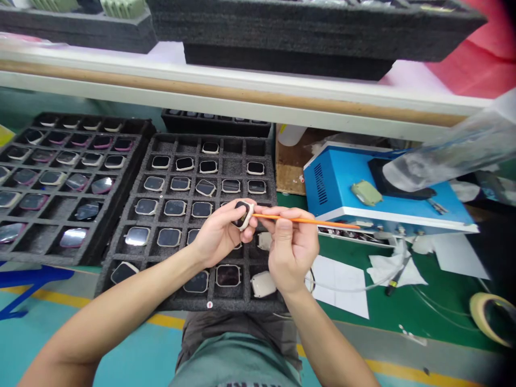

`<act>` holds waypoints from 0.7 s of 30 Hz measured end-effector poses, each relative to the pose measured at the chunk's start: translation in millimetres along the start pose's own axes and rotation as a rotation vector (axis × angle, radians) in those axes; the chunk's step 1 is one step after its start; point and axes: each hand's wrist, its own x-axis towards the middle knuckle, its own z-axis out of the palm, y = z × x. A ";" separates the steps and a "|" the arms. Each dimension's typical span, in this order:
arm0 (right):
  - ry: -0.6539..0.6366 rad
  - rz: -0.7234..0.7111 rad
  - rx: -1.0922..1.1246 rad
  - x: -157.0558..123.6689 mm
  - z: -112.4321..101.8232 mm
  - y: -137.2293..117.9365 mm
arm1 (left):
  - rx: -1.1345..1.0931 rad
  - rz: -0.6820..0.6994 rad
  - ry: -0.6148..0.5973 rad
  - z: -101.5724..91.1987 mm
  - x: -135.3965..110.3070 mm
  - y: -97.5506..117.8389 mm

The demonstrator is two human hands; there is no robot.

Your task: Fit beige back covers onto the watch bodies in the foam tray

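Observation:
My left hand grips a smartwatch case with a pale frame and dark face, tilted on edge above the foam tray. In my right hand is a thin orange stick, pinched between thumb and fingers. Its left end meets the side of the watch case; the exact contact point is too small to make out. Beneath both hands lies a dark grey foam tray, its compartments holding several similar watch cases, most with dark faces up. A pale watch case lies back up near my right wrist.
A second foam tray with watch cases stands at the left. To the right are a blue box-shaped device with a green watch case on top, white paper, and a tape roll. A shelf overhangs the bench.

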 end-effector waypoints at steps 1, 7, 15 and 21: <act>0.002 0.000 -0.003 0.0 0.1 0.3 | 0.005 0.001 0.004 -0.6 0.0 -0.2; 0.015 0.003 0.037 -0.1 -1.2 0.4 | -0.004 -0.010 -0.010 -0.8 -1.0 -0.2; -0.001 0.034 0.011 0.6 2.7 0.2 | 0.032 -0.006 -0.046 -1.1 -0.7 1.5; 0.272 -0.136 -0.114 7.6 -52.4 -12.3 | 0.153 0.007 -0.036 6.9 -2.9 6.3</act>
